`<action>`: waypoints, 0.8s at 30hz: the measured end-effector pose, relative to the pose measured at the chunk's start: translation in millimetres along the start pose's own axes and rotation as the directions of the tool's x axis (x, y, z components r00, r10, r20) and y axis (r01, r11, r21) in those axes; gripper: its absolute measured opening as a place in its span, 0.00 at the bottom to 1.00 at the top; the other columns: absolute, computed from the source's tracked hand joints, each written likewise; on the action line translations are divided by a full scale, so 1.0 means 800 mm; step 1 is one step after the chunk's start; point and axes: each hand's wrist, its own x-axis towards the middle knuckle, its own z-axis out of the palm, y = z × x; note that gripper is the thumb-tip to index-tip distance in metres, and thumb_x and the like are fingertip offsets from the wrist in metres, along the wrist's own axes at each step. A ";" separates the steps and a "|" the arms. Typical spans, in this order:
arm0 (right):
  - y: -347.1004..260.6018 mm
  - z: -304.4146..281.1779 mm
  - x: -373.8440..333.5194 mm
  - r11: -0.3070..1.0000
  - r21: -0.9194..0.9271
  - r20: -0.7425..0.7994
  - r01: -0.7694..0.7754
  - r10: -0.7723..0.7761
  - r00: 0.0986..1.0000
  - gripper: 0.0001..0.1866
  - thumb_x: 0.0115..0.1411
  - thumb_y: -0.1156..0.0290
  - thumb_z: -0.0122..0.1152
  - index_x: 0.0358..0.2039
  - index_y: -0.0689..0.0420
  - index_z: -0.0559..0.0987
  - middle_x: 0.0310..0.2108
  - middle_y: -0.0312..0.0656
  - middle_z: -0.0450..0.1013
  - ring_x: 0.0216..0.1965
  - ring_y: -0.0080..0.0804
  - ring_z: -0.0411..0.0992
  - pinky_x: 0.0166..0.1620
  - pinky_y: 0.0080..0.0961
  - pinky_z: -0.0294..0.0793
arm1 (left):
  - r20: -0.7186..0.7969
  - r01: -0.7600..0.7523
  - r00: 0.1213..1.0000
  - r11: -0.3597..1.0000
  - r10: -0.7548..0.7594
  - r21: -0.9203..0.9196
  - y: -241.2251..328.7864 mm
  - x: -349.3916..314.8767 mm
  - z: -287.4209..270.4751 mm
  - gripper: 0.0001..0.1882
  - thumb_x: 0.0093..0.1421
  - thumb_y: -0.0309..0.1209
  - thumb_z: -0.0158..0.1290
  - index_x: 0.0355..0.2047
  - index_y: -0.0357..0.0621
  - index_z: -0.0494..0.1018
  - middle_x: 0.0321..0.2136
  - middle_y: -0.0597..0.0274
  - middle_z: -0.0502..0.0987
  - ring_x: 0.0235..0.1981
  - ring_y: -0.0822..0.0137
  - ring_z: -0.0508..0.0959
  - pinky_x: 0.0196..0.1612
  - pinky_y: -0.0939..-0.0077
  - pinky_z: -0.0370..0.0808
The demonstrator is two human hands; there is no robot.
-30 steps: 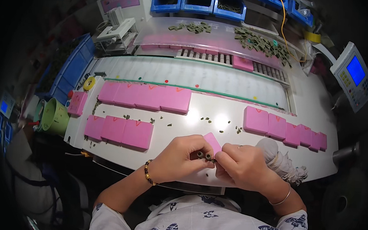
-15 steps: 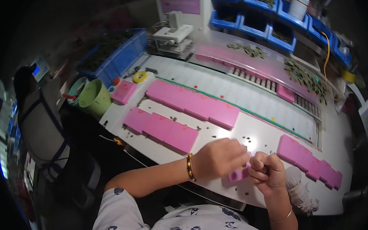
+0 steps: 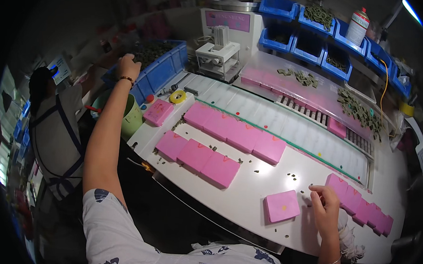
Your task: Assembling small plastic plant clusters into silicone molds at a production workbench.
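At the far left my left hand (image 3: 129,68) reaches over the near edge of a blue crate (image 3: 162,76) heaped with small dark green pieces. Its fingers bend downward, and whether they hold a piece does not show. My right hand (image 3: 326,207) hovers over the white table at the right, thumb and forefinger apart, with a tiny dark piece (image 3: 311,185) by the fingertip. Left of this hand lies a single pink block (image 3: 283,207), flat, with a faint yellowish spot on top. Several small dark pieces (image 3: 292,176) are scattered behind it.
Rows of pink blocks (image 3: 221,170) stand left of centre, with another row (image 3: 359,205) at the right. Behind runs a conveyor (image 3: 270,123) with a green edge. A green bucket (image 3: 132,122), blue bins (image 3: 307,50) and a white cloth bundle (image 3: 349,239) are around. A co-worker (image 3: 56,142) sits left.
My left hand has swung from the middle of the table to the crate at far left. My right hand has uncurled, and the pink block, partly hidden before, lies in plain sight.
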 end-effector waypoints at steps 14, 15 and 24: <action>0.006 -0.036 -0.030 0.712 0.658 -0.064 -0.243 0.375 0.925 0.11 0.69 0.72 0.49 0.49 0.62 0.69 0.38 0.42 0.71 0.34 0.25 0.74 0.34 0.16 0.74 | 0.207 -0.003 0.606 0.263 0.768 -0.965 0.336 -0.363 -0.101 0.18 0.55 0.24 0.61 0.48 0.39 0.75 0.43 0.55 0.77 0.44 0.62 0.78 0.48 0.72 0.75; 0.008 -0.046 -0.033 0.720 0.647 -0.105 -0.250 0.408 0.907 0.11 0.69 0.72 0.49 0.49 0.62 0.69 0.38 0.42 0.71 0.34 0.25 0.74 0.34 0.16 0.74 | 0.193 0.019 0.578 0.224 0.793 -0.975 0.344 -0.378 -0.110 0.18 0.55 0.24 0.61 0.48 0.39 0.75 0.43 0.55 0.77 0.44 0.62 0.78 0.48 0.72 0.75; 0.015 -0.119 -0.051 0.527 0.827 -0.026 -0.196 0.384 0.923 0.16 0.58 0.82 0.50 0.48 0.58 0.69 0.41 0.37 0.65 0.36 0.21 0.63 0.42 0.15 0.65 | 0.470 0.382 0.441 0.314 0.764 -0.869 0.354 -0.421 -0.120 0.15 0.59 0.18 0.55 0.47 0.36 0.74 0.45 0.58 0.74 0.46 0.69 0.76 0.48 0.76 0.77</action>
